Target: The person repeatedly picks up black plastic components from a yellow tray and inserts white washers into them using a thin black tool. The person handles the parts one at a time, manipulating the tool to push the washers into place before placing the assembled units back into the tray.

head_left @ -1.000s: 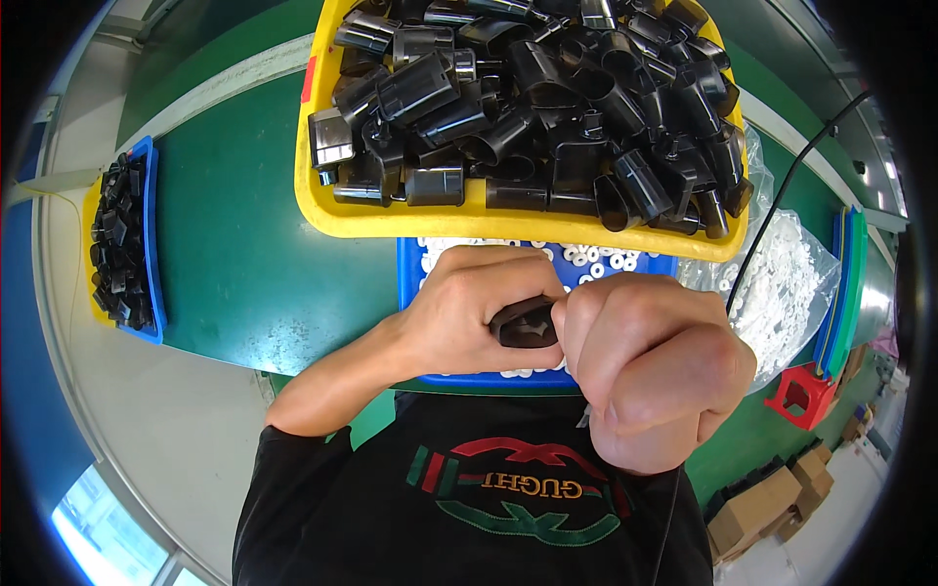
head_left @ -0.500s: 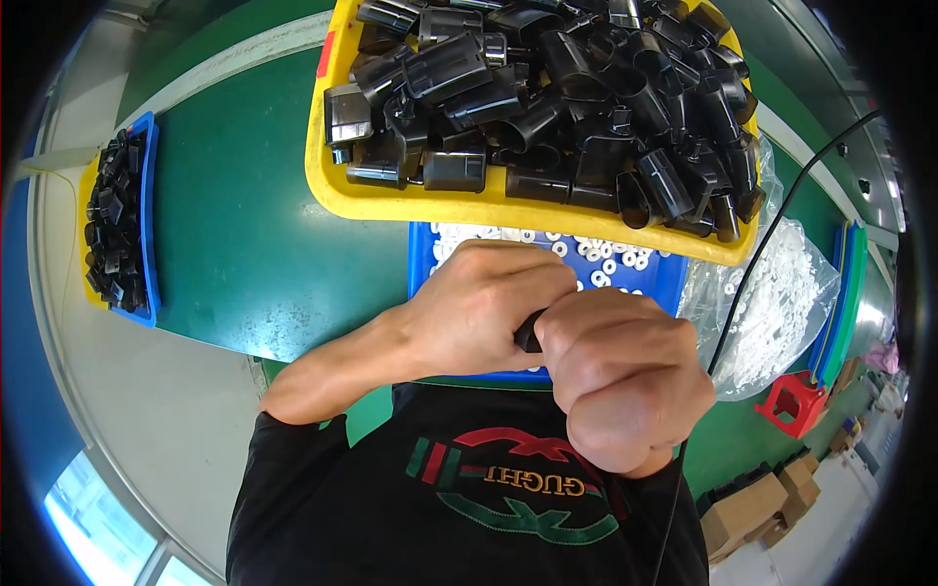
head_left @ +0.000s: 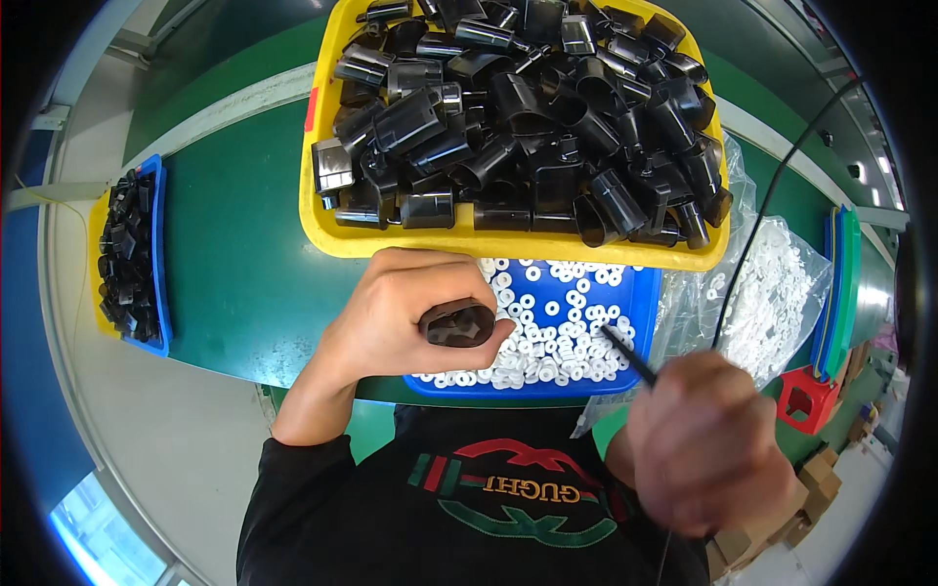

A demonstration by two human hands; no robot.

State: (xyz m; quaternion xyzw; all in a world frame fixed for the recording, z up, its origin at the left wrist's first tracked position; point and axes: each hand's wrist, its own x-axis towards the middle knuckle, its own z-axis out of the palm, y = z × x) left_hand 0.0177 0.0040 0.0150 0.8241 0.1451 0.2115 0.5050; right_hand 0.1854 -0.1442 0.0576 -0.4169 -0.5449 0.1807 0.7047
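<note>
The black part (head_left: 459, 324) is sitting inside my left hand (head_left: 396, 311), fingers curling around it, probably to steady it while leaving its end exposed. My blurred right hand (head_left: 708, 444) is gripping a thin dark rod (head_left: 628, 355), its tip pointing toward the white rings (head_left: 547, 363); I cannot tell whether it is touching them. The blue tray (head_left: 642, 301) is lying between my hands, and the yellow bin (head_left: 489, 244) of similar pieces (head_left: 547, 127) is standing just beyond, seemingly for easy reach.

Upside-down gold lettering (head_left: 532, 485) on black shirt (head_left: 469, 552)
</note>
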